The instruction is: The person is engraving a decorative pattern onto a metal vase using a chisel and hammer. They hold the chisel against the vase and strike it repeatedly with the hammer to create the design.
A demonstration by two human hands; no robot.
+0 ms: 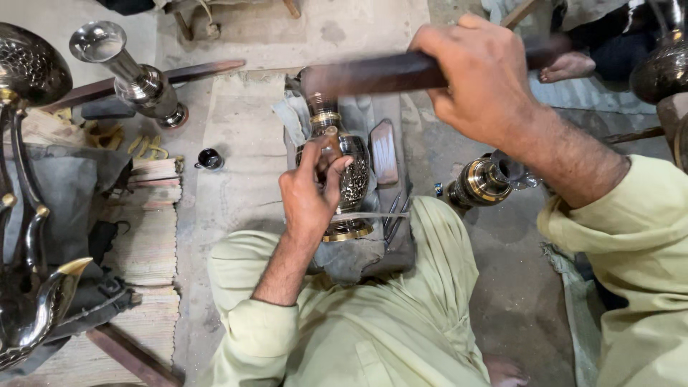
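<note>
A dark engraved metal vase (350,179) is laid on its side on a grey cloth (351,258) over the lap of a seated person in pale green clothing, its gold-rimmed base toward the near side. A small punch (332,137) is pinched upright against the vase by the fingers of the left hand (312,193), which is rested on the vase's body. A dark wooden mallet (380,73), blurred with motion, is gripped in the clenched right hand (484,75) above and just beyond the vase. A flat bar (384,152) is seen lying just right of the vase, with thin metal tools (394,215) near it on the cloth. Further right, a smaller brass-banded vessel (481,180) is laid on the concrete floor (236,165). At far left, a polished steel trumpet-shaped stand (132,72) is lying on its side, and a small black cup (210,158) is set on the floor between it and the vase. Dark curved metalware (29,215) is seen at the left edge beside a striped mat (150,236)
</note>
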